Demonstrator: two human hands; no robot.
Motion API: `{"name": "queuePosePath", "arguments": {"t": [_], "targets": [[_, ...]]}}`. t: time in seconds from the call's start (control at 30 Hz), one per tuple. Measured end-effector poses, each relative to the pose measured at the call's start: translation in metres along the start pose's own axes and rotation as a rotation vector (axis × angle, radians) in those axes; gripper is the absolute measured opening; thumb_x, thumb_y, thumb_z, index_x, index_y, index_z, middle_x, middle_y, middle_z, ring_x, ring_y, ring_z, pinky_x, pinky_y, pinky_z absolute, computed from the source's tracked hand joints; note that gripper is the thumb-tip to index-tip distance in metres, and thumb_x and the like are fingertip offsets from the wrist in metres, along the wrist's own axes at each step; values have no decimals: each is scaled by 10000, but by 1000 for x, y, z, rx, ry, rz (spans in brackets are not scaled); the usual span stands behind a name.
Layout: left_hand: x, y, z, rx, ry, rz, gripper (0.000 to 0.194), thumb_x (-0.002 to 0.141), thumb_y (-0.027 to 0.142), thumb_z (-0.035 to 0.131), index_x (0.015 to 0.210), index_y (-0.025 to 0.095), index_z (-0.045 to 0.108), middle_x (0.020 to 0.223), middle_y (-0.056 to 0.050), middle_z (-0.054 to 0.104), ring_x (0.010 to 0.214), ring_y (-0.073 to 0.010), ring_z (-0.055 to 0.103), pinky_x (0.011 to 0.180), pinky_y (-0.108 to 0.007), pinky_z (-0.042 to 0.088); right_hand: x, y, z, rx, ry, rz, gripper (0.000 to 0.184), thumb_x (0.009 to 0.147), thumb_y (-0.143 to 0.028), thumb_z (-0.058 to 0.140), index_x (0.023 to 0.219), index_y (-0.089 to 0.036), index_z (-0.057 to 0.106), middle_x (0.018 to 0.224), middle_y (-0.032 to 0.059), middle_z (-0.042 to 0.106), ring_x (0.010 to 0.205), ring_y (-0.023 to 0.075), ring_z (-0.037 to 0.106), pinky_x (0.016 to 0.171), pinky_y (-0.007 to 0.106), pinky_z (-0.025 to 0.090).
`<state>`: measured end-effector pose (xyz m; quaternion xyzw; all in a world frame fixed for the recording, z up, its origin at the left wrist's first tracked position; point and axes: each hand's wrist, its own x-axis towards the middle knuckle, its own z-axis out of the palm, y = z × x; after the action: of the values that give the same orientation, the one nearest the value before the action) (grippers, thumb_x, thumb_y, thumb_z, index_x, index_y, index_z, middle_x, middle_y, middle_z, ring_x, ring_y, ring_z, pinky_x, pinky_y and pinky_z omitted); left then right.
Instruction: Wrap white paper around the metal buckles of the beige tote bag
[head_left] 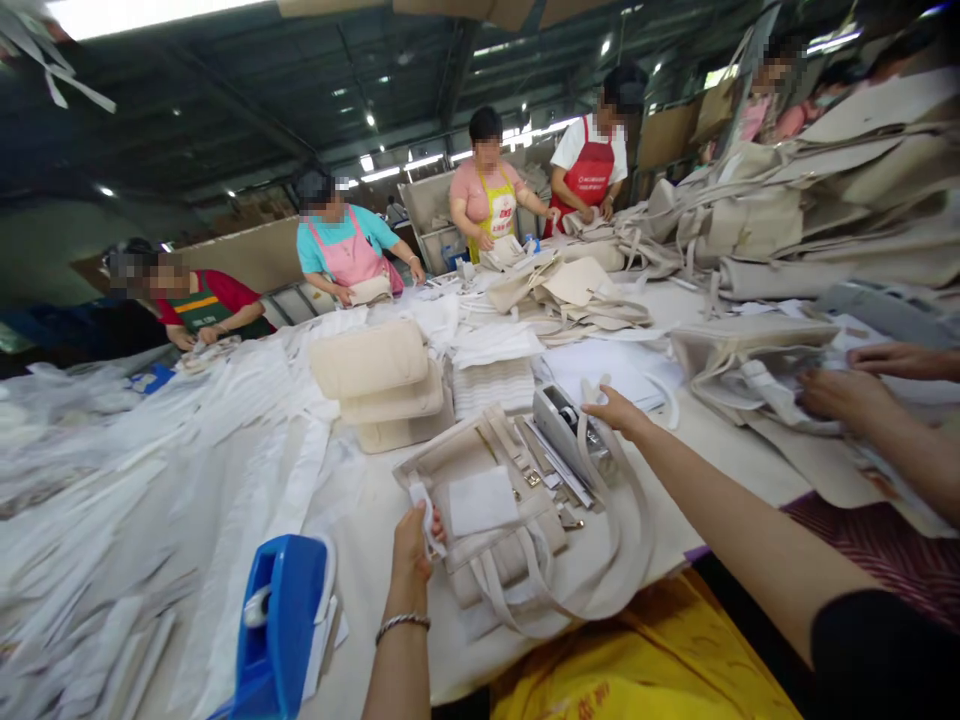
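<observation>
Low in the middle of the frame, the person's left hand (411, 540) pinches the near left corner of a folded cream canvas bag (487, 500), thumb and fingers closed on a small white slip at its edge, a bracelet on the wrist. The right hand (611, 410) reaches up and right of it, fingers curled down onto a grey tape dispenser (566, 425) that sits just behind the bag; whether it grips tape cannot be made out. The bag lies flat on the white table (360, 520), its long handles (600, 580) looping toward the bottom edge. The step looks like taping or sealing the folded bag, and the next move likely calls for drawing tape across while the left hand holds the fold flat. A blue dispenser (281, 620) stands at lower left, stacked folded bags (379, 385) beyond, a neighbour's hands (847, 395) at right, other workers along the top
</observation>
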<state>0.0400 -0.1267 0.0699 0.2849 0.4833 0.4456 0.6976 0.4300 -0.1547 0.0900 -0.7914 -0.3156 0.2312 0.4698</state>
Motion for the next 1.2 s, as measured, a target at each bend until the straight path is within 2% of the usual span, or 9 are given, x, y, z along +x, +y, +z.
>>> {"name": "queuePosePath", "arguments": {"t": [0.17, 0.33, 0.53, 0.7, 0.8, 0.87, 0.93, 1.07, 1.2], "targets": [[0, -1, 4, 30, 31, 2, 312, 602, 366, 634, 699, 141, 441, 529, 43, 460, 378, -38, 388, 337, -153, 277, -4, -22, 11, 223, 27, -8, 669, 589, -203, 644, 1211, -113, 414, 818, 85, 599, 687, 194, 574, 590, 273, 479], [7, -11, 2, 21, 30, 16, 303, 623, 379, 617, 695, 142, 442, 529, 46, 457, 375, -37, 392, 338, -153, 295, -44, -21, -33, 637, 127, -156, 681, 615, -265, 618, 1244, -163, 379, 672, 10, 561, 571, 153, 567, 512, 259, 485], [18, -19, -3, 34, -5, 17, 299, 617, 378, 615, 698, 145, 445, 542, 39, 480, 382, -42, 400, 340, -157, 300, -51, 36, -80, 369, 283, -165, 485, 694, -295, 541, 1158, -166, 481, 720, 35, 584, 514, 106, 518, 472, 221, 452], [20, -21, -2, 61, 8, 60, 331, 597, 405, 625, 696, 149, 440, 535, 48, 471, 375, -39, 397, 345, -159, 289, -13, 74, -63, -331, -17, -172, 511, 722, -231, 541, 1214, -137, 439, 806, 91, 598, 728, 200, 568, 714, 315, 441], [19, -24, 0, 64, 18, 93, 350, 582, 424, 630, 693, 151, 441, 532, 51, 472, 374, -38, 394, 348, -161, 286, -14, 68, -51, -581, -12, -210, 521, 738, -290, 554, 1226, -157, 431, 956, 155, 556, 888, 268, 531, 771, 368, 401], [17, -26, 1, 68, 35, 119, 357, 577, 436, 627, 686, 153, 438, 527, 55, 471, 369, -37, 388, 349, -164, 286, -25, 57, -45, -560, 58, -268, 392, 749, -300, 537, 1105, -137, 544, 1026, 168, 528, 953, 269, 497, 812, 364, 376], [16, -28, 2, 79, 54, 140, 362, 577, 448, 620, 682, 155, 435, 523, 59, 467, 365, -37, 385, 351, -169, 289, -39, 45, -38, -381, -4, -255, 252, 744, -303, 524, 878, -123, 637, 961, 134, 569, 927, 241, 504, 817, 329, 369], [16, -30, 3, 99, 80, 149, 358, 590, 458, 603, 681, 157, 432, 526, 60, 467, 358, -38, 383, 349, -174, 292, -58, 29, -19, 50, -221, 59, 218, 672, -329, 548, 623, -130, 622, 640, 42, 594, 678, 181, 535, 627, 272, 397], [15, -30, 2, 92, 62, 155, 353, 589, 451, 609, 687, 157, 440, 521, 58, 473, 365, -46, 394, 345, -176, 302, -57, 21, -4, 158, -215, 148, 174, 590, -289, 576, 569, -118, 601, 565, 32, 576, 534, 131, 502, 503, 231, 374]]}}
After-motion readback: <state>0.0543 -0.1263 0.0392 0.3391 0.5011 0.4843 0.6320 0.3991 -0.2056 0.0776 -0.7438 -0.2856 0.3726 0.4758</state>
